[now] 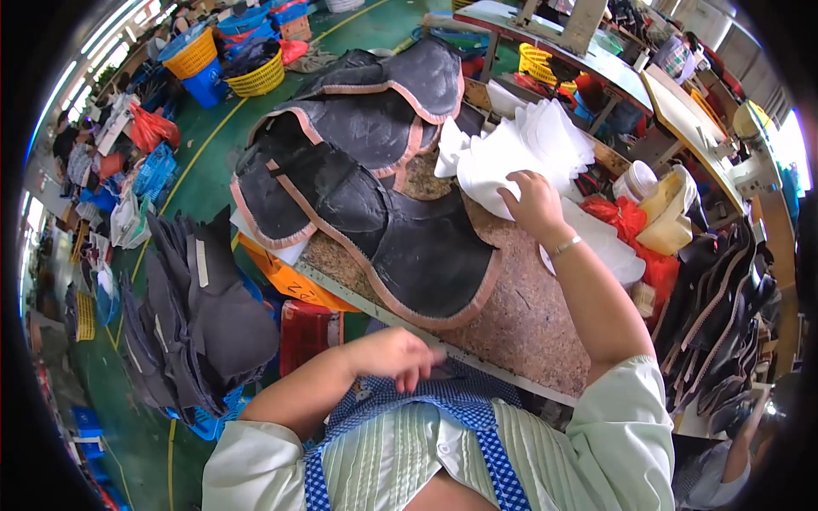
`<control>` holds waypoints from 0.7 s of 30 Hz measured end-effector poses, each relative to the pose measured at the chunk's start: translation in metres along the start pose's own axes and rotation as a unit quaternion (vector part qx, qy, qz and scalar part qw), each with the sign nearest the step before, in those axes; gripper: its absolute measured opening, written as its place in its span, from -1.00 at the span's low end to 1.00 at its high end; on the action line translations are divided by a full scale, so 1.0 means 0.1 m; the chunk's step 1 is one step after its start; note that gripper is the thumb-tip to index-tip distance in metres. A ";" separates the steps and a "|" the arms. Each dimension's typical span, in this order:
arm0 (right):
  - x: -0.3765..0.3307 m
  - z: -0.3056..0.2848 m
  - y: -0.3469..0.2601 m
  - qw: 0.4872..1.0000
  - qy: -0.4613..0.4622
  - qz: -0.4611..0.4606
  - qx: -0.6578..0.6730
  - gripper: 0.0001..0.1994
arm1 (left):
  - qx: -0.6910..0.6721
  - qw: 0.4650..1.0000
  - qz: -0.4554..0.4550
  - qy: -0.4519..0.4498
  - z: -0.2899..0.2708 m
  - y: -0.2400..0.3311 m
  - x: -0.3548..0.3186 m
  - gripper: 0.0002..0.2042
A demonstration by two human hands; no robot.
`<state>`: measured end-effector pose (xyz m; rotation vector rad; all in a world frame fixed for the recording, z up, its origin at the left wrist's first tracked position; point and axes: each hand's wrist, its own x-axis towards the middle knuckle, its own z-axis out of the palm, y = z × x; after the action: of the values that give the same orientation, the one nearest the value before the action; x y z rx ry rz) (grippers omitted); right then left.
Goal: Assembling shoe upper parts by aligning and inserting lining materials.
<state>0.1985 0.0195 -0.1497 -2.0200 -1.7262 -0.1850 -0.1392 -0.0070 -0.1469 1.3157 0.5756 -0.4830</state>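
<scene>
My right hand point(537, 206) reaches to the front edge of a fanned pile of thin white curved pieces point(511, 157). Its thumb stands apart from the fingers, which lie on the top piece. Close to my blue checked apron point(426, 393), my left hand point(394, 353) is loosely closed, fingers curled, the tips slightly blurred; anything inside it is hidden. Between my hands and the far side of the speckled worktop point(537, 298) lie large black curved panels point(434, 255) with pinkish-brown edging, overlapping one another. More white pieces point(601, 247) lie under my right forearm.
Dark grey panels point(221, 315) are stacked at the left, beside an orange box point(294, 277). To the right are a red plastic bag point(626, 220), a yellowish container point(669, 213), a white tub point(635, 180) and hanging black edged panels point(711, 298). Yellow baskets point(260, 78) stand far left.
</scene>
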 end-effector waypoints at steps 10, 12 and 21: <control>0.74 0.15 -0.13 0.917 -0.268 -0.146 -0.255 -0.85 | 0.557 0.717 0.297 0.295 0.14 0.06 0.56 -0.21; 0.81 0.14 -0.07 0.916 -0.274 -0.151 -0.250 -0.85 | 0.595 0.693 0.308 0.265 0.32 -0.03 0.70 -0.13; 0.56 0.37 0.98 0.987 -0.055 0.146 0.047 -0.86 | 0.551 0.703 0.348 0.283 0.51 0.03 0.72 -0.18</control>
<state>0.2958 0.0767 -0.1861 -2.2163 -1.4464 0.1041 -0.0761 -0.0573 -0.1828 2.7435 0.1716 0.3488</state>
